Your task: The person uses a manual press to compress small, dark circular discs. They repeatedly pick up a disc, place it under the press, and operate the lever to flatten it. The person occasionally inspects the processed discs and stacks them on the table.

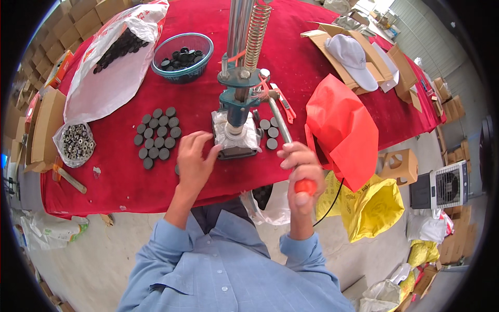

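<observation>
My right hand (301, 174) is wrapped round the red-knobbed end of a lever (279, 119) on a hand press. The press (236, 101) is green and steel, with a coil spring (258, 34) beside its column. Its ram is down on a base wrapped in white plastic (223, 136). Left of that base, my left hand (195, 161) is open, thumb and fingers apart near the plastic, with no object visible in it. Whatever sits under the ram is hidden. Several dark round discs (162, 131) lie left of the press, and a few similar discs (273, 132) lie to its right.
A teal bowl (157, 66) of black caps, a white sack (112, 96) of black pieces and a bag of metal parts (78, 145) stand left. A hammer (70, 179) lies by the left edge. To the right are a red cloth bag (343, 130), a utility knife (285, 104) and a cap (351, 57).
</observation>
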